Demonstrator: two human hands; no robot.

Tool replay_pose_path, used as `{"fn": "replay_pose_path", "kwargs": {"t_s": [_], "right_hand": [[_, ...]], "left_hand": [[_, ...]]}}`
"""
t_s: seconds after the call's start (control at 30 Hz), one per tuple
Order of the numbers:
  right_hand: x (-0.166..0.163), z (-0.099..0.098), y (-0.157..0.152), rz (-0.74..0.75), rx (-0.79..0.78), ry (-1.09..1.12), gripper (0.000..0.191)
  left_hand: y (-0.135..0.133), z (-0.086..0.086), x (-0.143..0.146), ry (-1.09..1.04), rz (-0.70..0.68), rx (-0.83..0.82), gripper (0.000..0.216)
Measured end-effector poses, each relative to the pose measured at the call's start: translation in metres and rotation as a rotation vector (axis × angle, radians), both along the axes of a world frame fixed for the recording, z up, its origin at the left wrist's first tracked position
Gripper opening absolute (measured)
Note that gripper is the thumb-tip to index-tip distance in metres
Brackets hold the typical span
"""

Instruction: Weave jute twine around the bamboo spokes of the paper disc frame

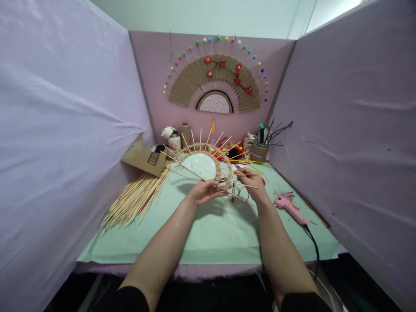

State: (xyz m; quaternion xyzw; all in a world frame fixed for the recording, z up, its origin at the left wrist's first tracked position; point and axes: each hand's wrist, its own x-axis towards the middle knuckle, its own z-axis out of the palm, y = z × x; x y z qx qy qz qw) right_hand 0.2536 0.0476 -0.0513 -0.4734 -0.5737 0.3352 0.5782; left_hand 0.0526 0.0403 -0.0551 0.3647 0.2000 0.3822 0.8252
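Note:
A half-round fan frame [199,165] is held up over the table, tilted down to the right. Its pale patterned centre is ringed by woven twine, and thin wooden sticks spread out from it. My left hand [207,192] grips the frame from below, near its lower right edge. At the right side of the frame, my right hand [249,179] is closed with its fingers pinched among the sticks and twine. Whether it holds a stick or the twine cannot be made out. A loop of twine [241,190] hangs between the hands.
A pile of thin sticks [138,197] lies at left beside a cardboard piece [144,158]. At right rests a pink glue gun [291,209] with a black cord. Jars and a twig-filled pot [259,151] stand behind. A finished decorated fan [191,89] hangs on the back panel.

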Motion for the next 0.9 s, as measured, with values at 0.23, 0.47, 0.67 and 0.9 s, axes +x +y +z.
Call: {"fn": "replay_pose_path", "kwargs": {"t_s": [0.23,0.47,0.67,0.9], "right_hand": [[0.001,-0.001,0.001,0.045,-0.032,0.069,0.027],[0.001,-0.004,0.002,0.091,-0.065,0.121,0.031],[-0.001,0.000,-0.001,0.114,-0.107,0.161,0.031],[0.009,0.010,-0.007,0.196,-0.292,0.415,0.038]], "left_hand": [[0.004,-0.005,-0.003,-0.014,-0.026,0.033,0.035],[0.003,-0.005,-0.002,-0.030,-0.061,0.044,0.042],[0.004,-0.004,-0.004,-0.021,-0.032,0.041,0.043],[0.007,-0.001,-0.014,-0.030,0.029,0.025,0.043]]}}
